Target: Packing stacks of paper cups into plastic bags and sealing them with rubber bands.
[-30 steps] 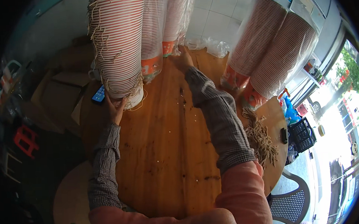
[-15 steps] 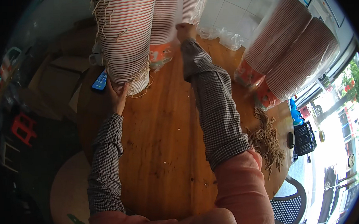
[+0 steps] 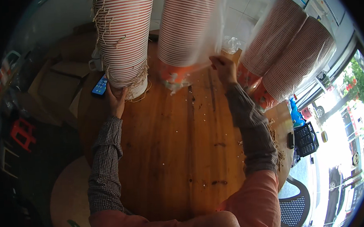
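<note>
On the left of the round table stands a tall stack of nested paper cups (image 3: 126, 39), white with red rims, with thin twine hanging from its side and around its base. My left hand (image 3: 117, 98) is closed against the bottom of this stack, its fingers partly hidden. To the right, a second paper cup stack (image 3: 186, 28) stands in a clear plastic bag (image 3: 215, 35), its lowest cup orange. My right hand (image 3: 225, 69) pinches the edge of that bag, which is stretched out from the stack.
Two more bagged cup stacks (image 3: 287, 60) lean at the right. A bundle of twine (image 3: 279, 145) lies partly behind my right arm. A phone (image 3: 100, 85) with a lit screen rests by the left stack. Crumpled clear plastic (image 3: 231, 44) sits at the back of the wooden table (image 3: 171, 154).
My right hand has moved right and nearer with the plastic bag in its grip. The bagged stack has shifted right and nearer. My left hand stays at the left stack's base.
</note>
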Tool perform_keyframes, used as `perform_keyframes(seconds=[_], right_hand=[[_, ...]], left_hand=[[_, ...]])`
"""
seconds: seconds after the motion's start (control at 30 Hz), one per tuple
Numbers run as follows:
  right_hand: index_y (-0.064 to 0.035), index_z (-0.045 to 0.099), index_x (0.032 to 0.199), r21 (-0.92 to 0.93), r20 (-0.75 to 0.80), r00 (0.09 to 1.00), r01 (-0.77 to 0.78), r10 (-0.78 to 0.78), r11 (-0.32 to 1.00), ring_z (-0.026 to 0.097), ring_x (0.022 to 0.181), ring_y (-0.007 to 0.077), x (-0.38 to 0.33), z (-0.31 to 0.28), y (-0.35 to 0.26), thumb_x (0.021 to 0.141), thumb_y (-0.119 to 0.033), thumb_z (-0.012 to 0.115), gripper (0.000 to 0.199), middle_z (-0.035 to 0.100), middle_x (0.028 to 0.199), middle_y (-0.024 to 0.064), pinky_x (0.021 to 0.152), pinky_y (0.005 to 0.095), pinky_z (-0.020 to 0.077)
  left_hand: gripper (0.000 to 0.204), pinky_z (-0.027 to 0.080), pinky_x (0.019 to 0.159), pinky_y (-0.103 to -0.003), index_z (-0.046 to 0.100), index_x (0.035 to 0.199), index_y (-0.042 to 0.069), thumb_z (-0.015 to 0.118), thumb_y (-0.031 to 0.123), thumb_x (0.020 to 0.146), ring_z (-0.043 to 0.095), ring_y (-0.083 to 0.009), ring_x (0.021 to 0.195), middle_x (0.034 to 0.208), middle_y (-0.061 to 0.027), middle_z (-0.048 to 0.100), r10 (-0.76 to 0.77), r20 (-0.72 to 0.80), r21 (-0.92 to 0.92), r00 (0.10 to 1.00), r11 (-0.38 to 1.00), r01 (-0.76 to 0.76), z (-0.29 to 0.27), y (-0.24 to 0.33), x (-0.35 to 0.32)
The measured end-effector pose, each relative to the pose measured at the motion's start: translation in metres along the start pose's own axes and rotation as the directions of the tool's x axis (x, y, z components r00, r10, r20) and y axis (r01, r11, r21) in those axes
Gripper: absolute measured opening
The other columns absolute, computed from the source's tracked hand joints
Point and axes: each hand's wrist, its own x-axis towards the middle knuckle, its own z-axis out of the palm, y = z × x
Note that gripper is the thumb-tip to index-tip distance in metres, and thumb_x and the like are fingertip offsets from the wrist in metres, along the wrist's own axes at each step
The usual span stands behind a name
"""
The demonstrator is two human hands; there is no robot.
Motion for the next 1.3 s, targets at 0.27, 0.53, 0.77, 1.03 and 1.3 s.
perform_keyframes(seconds=[0.27,0.53,0.77,1.03,1.3], right_hand=[[-0.0009,0.066,0.099,-0.199,0.095,0.995,0.018,0.001,0.98,0.058,0.071,0.0069,-0.091,-0.12,-0.079,0.088,-0.013,0.064,0.016,0.064,0.079,0.0024,0.062,0.0221,0.0474],[-0.0026,0.057,0.109,-0.78,0.044,0.247,0.614,-0.968,0.122,0.057,0.095,0.033,0.031,-0.15,-0.254,0.072,-0.018,0.074,0.044,0.057,0.102,0.014,0.082,0.042,0.0464],[-0.0006,0.058,0.115,-0.791,0.436,0.734,0.588,-0.52,0.168,0.058,0.104,0.0367,0.141,-0.185,-0.33,0.069,-0.044,0.078,0.066,0.061,0.109,0.0216,0.088,0.0398,0.0474],[-0.0042,0.069,0.101,-0.927,0.374,0.911,0.367,0.175,0.073,0.065,0.083,0.0225,-0.005,-0.16,-0.459,0.074,-0.044,0.075,0.049,0.07,0.092,0.0114,0.081,0.0341,0.0492],[-0.0043,0.067,0.089,-0.478,0.86,0.505,0.846,0.068,-0.234,0.062,0.076,0.0376,-0.204,-0.182,-0.429,0.076,-0.024,0.072,0.025,0.06,0.074,0.021,0.067,0.0499,0.0483]], left_hand=[[0.092,0.033,0.107,-0.044,0.008,0.148,0.008,0.068,0.037,0.085,0.027,-0.0346,0.134,0.149,-0.0208,0.016,0.005,0.018,-0.081,1.0,0.997,-0.003,0.014,0.0,0.001],[0.078,0.026,0.11,-0.044,0.014,0.147,0.008,0.061,0.032,0.09,0.023,-0.0333,0.137,0.149,-0.0194,0.021,0.13,-0.122,0.074,0.984,0.99,-0.122,-0.001,-0.016,-0.016],[0.058,0.033,0.104,-0.036,0.025,0.144,0.009,0.053,0.017,0.094,0.039,-0.0249,0.129,0.144,-0.0141,0.036,0.078,0.05,-0.171,0.996,0.983,-0.068,0.065,0.051,-0.094],[0.092,0.047,0.095,-0.049,0.029,0.136,-0.002,0.056,0.065,0.078,0.055,-0.0351,0.111,0.12,-0.0249,0.054,-0.189,0.9,-0.418,0.392,-0.128,0.899,0.122,0.196,-0.191],[0.101,0.044,0.1,-0.045,0.019,0.143,0.004,0.049,0.074,0.077,0.041,-0.0328,0.127,0.138,-0.0213,0.037,0.073,0.829,-0.532,0.554,-0.2,0.823,0.135,0.288,-0.196]])
